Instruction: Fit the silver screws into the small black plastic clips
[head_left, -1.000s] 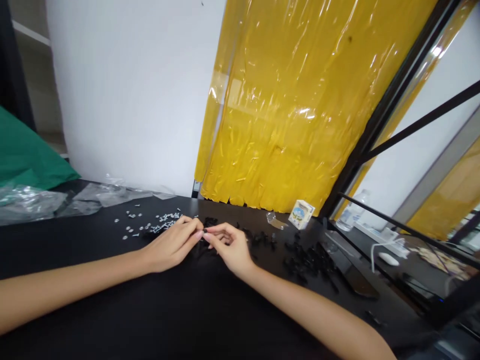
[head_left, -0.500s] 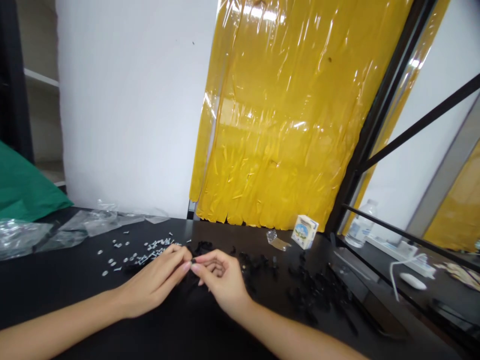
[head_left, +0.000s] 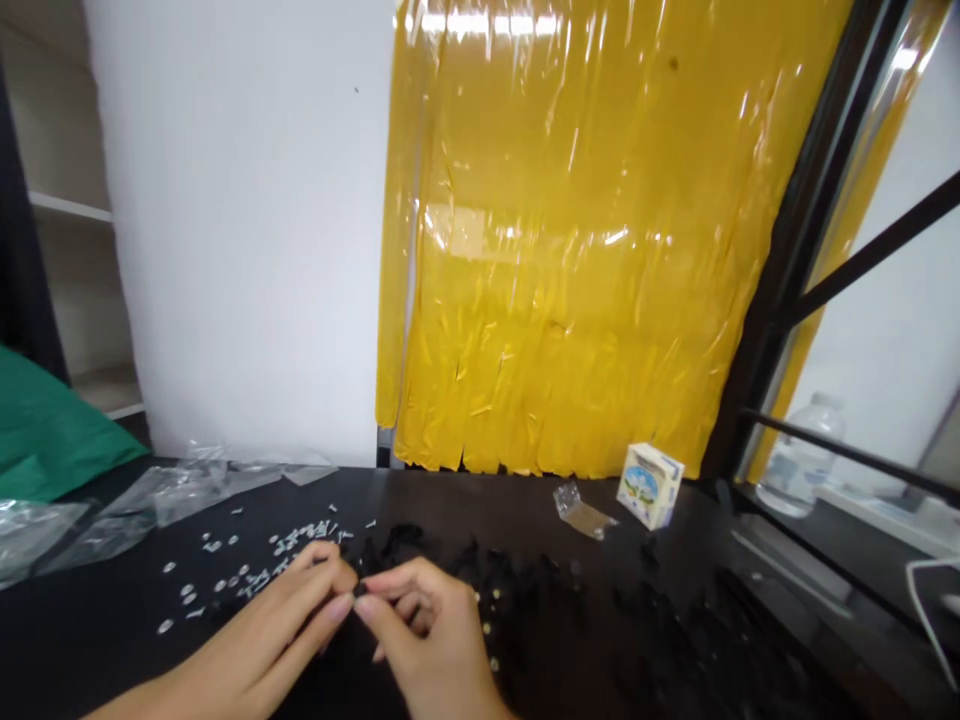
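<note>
My left hand (head_left: 281,630) and my right hand (head_left: 435,635) meet fingertip to fingertip low over the dark table. Between them sits a small black part (head_left: 360,590), mostly covered by the fingers, so its exact kind does not show. The thumb and forefinger of my right hand pinch it, while the closed fingertips of my left hand grip it from the other side. Beyond my left hand lie a pile of small silver screws (head_left: 307,538) and several scattered washers (head_left: 187,591). Black pieces (head_left: 405,540) are spread behind and to the right of my right hand.
Clear plastic bags (head_left: 180,490) and a green sheet (head_left: 56,430) lie at the left. Toward the back right stand a small carton (head_left: 649,486) and a crumpled clear wrapper (head_left: 583,513). A water bottle (head_left: 799,455) is behind a black metal frame (head_left: 847,450). Yellow plastic strips (head_left: 570,300) hang behind the table.
The view has tilted up and shifted, so both hands appear lower and a little further left. They remain together at the small black part.
</note>
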